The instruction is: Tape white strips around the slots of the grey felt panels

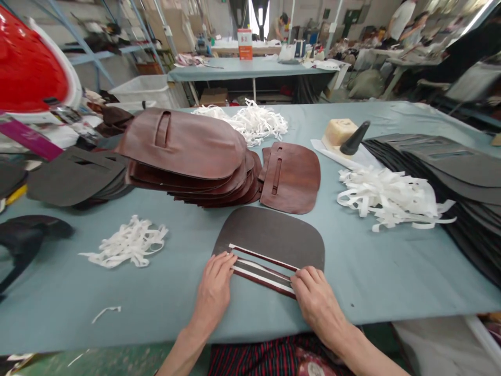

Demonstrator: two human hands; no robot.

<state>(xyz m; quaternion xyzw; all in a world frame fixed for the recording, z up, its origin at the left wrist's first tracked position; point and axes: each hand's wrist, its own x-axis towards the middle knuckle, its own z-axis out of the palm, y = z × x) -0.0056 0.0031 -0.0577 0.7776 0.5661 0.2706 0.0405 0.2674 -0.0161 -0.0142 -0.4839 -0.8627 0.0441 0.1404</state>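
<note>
Because the grey panel (pixel 274 230) lies directly on the broad blue-green table (pixel 364 271), the whole piece could skew if the two hands pull unevenly. The narrow border on its near side could likewise crease or stretch, since the hands bear on it mainly at the ends while the middle spans between them. On a smaller scale, the thin white strips (pixel 260 277) could lift or wrinkle if a fingertip drags along them. As for its looks, the panel sits just in front of the person, nearer than the tall brown stack (pixel 188 146); it is matt and dark grey on its upward face, with rounded far corners. The left hand (pixel 216 282) has its fingers drawn together, holding the border's left end; the right hand (pixel 318 297) is curled in narrowly, holding the right end, though both thumbs are hard to make out. Between them runs a long, slanting slot (pixel 254 259) with table colour showing through, flanked by white strips and, thinnest of all, reddish-brown edging.
</note>
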